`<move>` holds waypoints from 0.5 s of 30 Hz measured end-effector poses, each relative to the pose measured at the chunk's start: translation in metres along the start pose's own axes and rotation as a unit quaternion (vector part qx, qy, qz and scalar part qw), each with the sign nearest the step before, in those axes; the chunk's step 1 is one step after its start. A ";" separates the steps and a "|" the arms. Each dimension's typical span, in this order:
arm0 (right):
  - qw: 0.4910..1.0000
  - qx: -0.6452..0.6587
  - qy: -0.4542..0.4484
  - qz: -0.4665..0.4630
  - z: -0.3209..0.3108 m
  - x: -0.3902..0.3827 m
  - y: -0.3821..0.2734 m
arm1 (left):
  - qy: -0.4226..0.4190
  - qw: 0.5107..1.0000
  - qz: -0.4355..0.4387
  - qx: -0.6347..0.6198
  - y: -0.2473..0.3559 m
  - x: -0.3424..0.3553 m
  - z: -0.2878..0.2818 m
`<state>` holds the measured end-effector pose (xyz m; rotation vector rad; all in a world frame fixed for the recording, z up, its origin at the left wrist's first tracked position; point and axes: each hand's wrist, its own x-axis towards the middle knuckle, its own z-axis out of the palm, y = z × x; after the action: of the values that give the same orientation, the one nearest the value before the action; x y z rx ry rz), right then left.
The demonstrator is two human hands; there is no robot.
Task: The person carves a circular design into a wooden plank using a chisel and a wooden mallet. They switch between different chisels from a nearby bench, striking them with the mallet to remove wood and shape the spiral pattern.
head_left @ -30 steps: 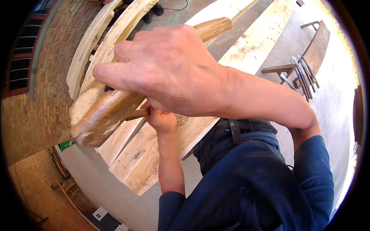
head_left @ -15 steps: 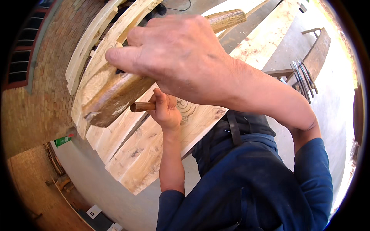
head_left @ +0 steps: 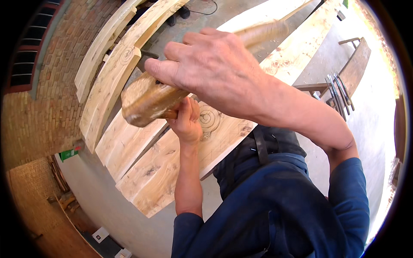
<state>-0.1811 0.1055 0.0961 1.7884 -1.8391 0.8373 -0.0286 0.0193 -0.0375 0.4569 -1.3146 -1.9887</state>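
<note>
My right hand [head_left: 208,73] grips a worn wooden mallet [head_left: 140,103], raised over the pale planks; its far handle end is blurred. Just below the mallet, my left hand [head_left: 186,122] is closed on the wooden handle of a tool [head_left: 171,115], probably a chisel; the blade is hidden and the mallet head overlaps the handle, so contact is unclear. My left hand sits over a wide pale plank [head_left: 157,172] with a carved spiral [head_left: 208,118] and faint pencilled lines. A second board [head_left: 118,148] lies beside it, a narrow gap between them.
Long curved timbers [head_left: 109,81] stand at upper left beside a brick surface [head_left: 45,124]. A bench [head_left: 355,60] at right holds several long, slim tools [head_left: 342,96]. A long board [head_left: 301,47] extends to the upper right. A dark cable [head_left: 202,12] and dark shoe-like shapes lie at the top.
The mallet and my right hand have shifted rightward and upward in the picture, the mallet head now overlapping the tool handle. My left hand rose from its earliest position, still gripping that handle.
</note>
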 end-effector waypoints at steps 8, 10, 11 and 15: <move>0.960 -0.005 -0.161 0.229 0.015 -0.094 0.050 | 0.076 0.996 0.036 -0.024 0.015 -0.015 -0.003; 0.935 -0.025 -0.235 0.263 0.026 -0.140 0.068 | 0.032 0.998 0.044 0.006 0.040 -0.012 0.004; 0.926 -0.047 -0.249 0.280 0.033 -0.157 0.074 | -0.006 0.997 0.072 0.040 0.055 -0.005 0.004; 0.921 -0.065 -0.260 0.281 0.039 -0.180 0.069 | 0.105 0.958 0.138 0.230 0.094 0.017 0.021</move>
<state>-0.2333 0.2077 -0.0633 1.5011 -2.7612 0.4098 -0.0202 -0.0017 0.0577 0.6431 -1.6053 -1.3612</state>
